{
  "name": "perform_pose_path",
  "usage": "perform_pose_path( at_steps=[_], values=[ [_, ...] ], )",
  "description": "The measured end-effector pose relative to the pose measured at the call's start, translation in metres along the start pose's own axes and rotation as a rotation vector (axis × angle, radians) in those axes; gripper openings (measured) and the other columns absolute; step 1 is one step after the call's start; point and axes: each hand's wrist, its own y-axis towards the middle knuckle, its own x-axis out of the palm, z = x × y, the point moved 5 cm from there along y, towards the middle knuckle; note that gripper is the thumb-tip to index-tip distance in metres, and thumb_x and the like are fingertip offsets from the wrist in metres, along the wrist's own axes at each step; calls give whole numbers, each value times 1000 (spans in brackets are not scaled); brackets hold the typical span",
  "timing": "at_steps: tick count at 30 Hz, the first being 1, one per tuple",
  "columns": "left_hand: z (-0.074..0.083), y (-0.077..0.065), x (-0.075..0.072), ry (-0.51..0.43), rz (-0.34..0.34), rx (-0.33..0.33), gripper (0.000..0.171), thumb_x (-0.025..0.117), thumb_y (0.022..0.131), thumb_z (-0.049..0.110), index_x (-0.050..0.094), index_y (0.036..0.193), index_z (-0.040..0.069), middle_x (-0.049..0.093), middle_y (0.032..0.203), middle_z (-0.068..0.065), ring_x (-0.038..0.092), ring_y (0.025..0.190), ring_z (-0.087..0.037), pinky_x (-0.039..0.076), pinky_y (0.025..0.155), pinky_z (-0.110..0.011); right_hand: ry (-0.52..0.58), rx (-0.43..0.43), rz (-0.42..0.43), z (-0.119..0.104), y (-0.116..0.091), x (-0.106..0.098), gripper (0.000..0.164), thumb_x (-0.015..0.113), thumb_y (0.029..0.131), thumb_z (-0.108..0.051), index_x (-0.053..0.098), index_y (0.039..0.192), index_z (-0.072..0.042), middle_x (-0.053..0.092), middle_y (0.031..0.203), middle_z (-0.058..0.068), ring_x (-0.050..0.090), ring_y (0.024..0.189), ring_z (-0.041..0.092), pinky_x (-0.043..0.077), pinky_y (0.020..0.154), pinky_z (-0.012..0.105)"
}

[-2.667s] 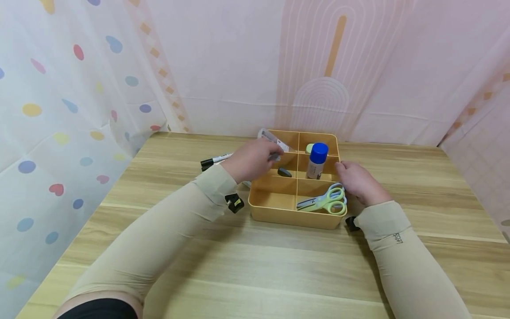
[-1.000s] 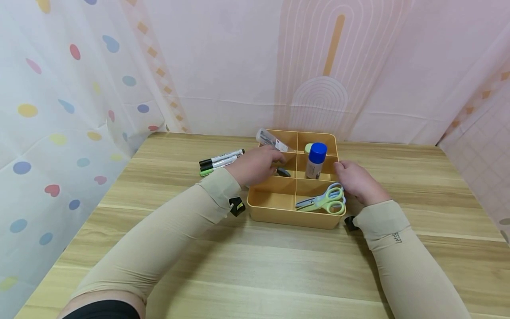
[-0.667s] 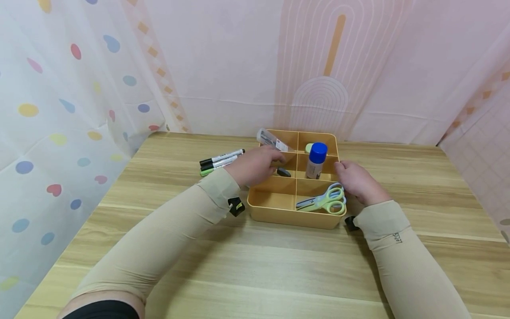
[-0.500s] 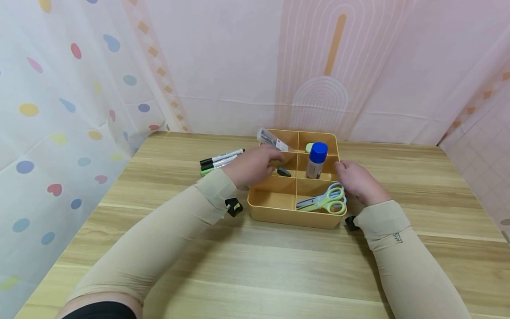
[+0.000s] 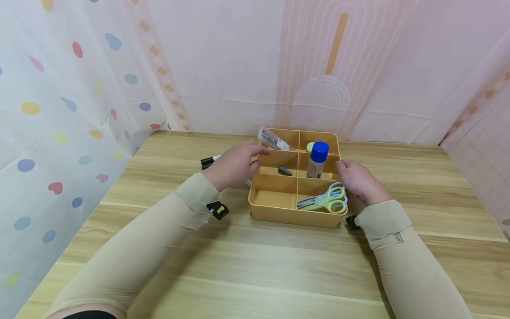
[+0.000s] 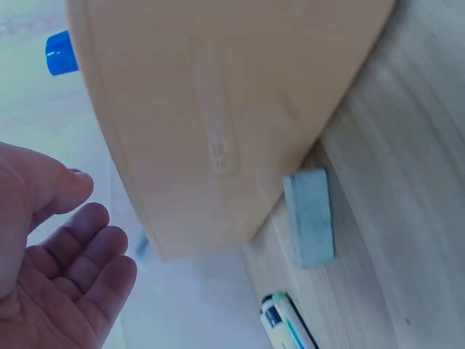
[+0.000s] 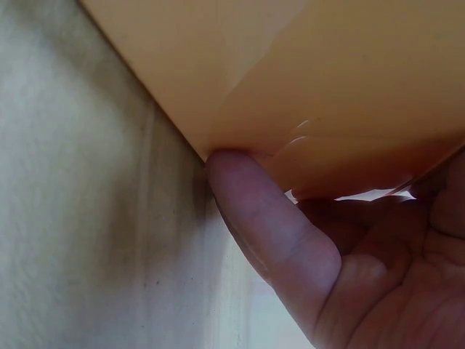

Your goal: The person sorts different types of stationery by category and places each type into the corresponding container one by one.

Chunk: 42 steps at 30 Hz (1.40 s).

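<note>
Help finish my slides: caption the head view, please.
The right hand holds a six-compartment organizer with scissors and a blue-capped bottle inside, the left hand near its left side.

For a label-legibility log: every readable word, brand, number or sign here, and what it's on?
"Let…": right sleeve; the rest is unclear.
Unreadable, blue-capped tube: label too small.
Unreadable, clear case: white label with a red mark, too small.
Unreadable, marker: print too blurred.
Unreadable, scissors: dark blade mark, too small.
I can read nothing else.
</note>
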Motion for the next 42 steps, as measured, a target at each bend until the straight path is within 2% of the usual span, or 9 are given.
perform_pose_path(
  at_steps=[3,8,12,19,23,28,34,38,42],
  values=[
    [-5,-4,-1,4,4,2,39,56,105,13,63,143,14,58,151,-6,56,141,-27,47,117,-46,-5,-4,2,-1,-1,0,64,19,114,-39,45,152,5,49,150,28,46,133,42,32,123,65],
    [-16,-10,4,-7,-14,-2,39,54,104,8,64,141,10,63,145,-8,60,135,-29,50,113,-48,-15,-6,10,-1,-1,0,61,20,114,-38,48,147,5,52,145,28,47,130,42,35,121,64],
    [-24,-14,8,-36,-33,-38,40,54,104,9,63,142,11,64,144,-8,60,136,-29,50,113,-48,-12,3,5,-1,-1,0,61,19,114,-38,48,148,4,52,145,27,47,129,41,36,120,63],
    [-35,-22,5,-115,21,-105,37,57,104,11,58,140,7,65,142,-12,62,133,-29,50,114,-49,-10,18,-15,-2,-1,1,64,19,114,-39,38,158,4,41,161,30,39,148,47,28,125,66],
    [-39,-23,10,-67,-31,-92,38,60,103,11,58,141,5,64,144,-14,62,134,-32,48,116,-50,-21,16,-12,-2,-1,1,65,19,114,-40,37,158,4,38,163,31,36,151,49,26,125,67],
    [-45,-22,21,-5,-96,-75,37,61,104,12,61,139,4,67,142,-14,63,133,-33,50,114,-50,-15,8,-3,-1,-2,0,63,19,114,-40,44,153,4,46,155,29,44,141,45,31,123,66],
    [-49,-21,34,-9,-158,-75,38,62,101,8,64,139,5,68,138,-14,64,131,-32,51,113,-50,-6,14,-8,-1,-1,1,64,19,114,-40,44,153,4,47,154,29,45,138,44,32,123,65],
    [-50,-20,39,-2,-176,-61,38,63,99,6,65,137,4,71,132,-12,66,122,-27,53,109,-48,-8,16,-12,-2,-1,1,64,18,114,-40,40,156,3,42,160,29,41,146,46,28,124,66],
    [-49,-19,42,21,-187,-61,36,65,98,7,68,133,6,72,124,-8,67,111,-22,56,102,-44,2,18,-15,-1,-1,1,64,18,114,-40,42,155,3,47,155,28,45,139,44,32,123,65]
  ],
)
